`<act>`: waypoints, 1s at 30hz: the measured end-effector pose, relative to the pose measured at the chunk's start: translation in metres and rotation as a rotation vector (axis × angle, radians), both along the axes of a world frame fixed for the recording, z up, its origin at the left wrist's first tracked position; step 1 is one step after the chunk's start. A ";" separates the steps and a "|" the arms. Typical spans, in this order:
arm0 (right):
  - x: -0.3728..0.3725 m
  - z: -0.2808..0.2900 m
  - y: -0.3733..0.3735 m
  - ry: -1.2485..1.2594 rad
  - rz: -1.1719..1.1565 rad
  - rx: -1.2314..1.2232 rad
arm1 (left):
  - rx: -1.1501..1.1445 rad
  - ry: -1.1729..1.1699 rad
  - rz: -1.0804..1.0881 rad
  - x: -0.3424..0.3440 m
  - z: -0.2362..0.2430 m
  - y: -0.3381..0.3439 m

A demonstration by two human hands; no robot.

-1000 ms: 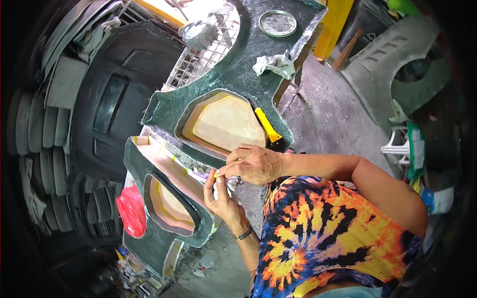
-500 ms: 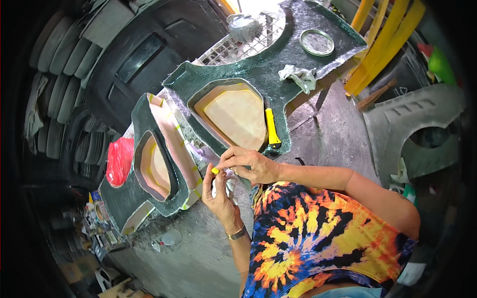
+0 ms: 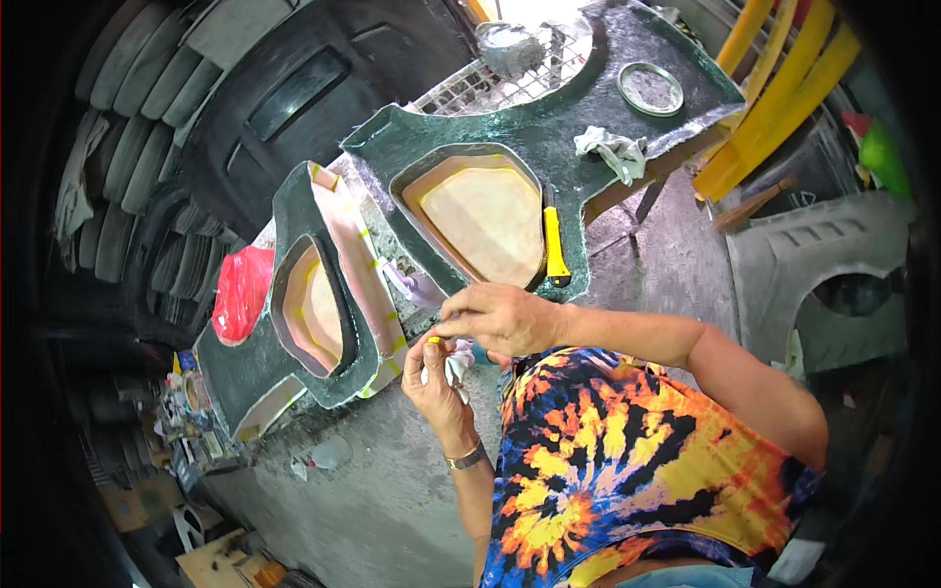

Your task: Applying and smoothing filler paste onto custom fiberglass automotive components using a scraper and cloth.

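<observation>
My left hand [image 3: 432, 392], with a gold-coloured band at its wrist, is closed in a pinch on a small yellow piece [image 3: 434, 340]; its exact kind is too small to tell. My right hand [image 3: 508, 318] comes in from the right, its fingers curled close to that piece. Its fingertips are slightly blurred, and what they pinch is hidden. Beyond the hands lies a large dark green moulded panel [image 3: 490, 130] with a framed recess. A yellow utility knife [image 3: 557, 250] rests on it beside the recess. A whitish cloth [image 3: 458, 367] shows just behind my left hand.
A second green moulded panel [image 3: 235, 377], with yellow tape strips along its pale side, stands at left. Red plastic [image 3: 243, 294] lies against it. A lilac object [image 3: 417, 284] sits between the panels. A grey rag [image 3: 613, 152] and a round lid [image 3: 651, 89] rest on the far panel.
The view has shifted, so the panels appear a little further right and higher. My right fingers have moved slightly over the yellow piece, which stays in my left hand.
</observation>
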State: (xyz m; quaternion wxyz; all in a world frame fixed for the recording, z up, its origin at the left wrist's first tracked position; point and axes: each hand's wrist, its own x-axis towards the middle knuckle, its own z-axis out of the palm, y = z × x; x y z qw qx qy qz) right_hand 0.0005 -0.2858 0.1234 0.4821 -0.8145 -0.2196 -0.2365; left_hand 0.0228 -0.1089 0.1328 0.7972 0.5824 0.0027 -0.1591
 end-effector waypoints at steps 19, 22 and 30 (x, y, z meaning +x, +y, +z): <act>-0.029 -0.038 0.016 0.845 0.025 0.851 | 0.193 -0.179 -0.023 0.006 0.028 -0.012; -0.026 -0.034 0.021 0.448 -0.017 0.833 | 0.226 -0.171 -0.005 0.004 0.028 -0.015; -0.020 -0.018 0.017 0.695 0.133 0.850 | 0.336 -0.341 0.040 0.010 0.040 -0.030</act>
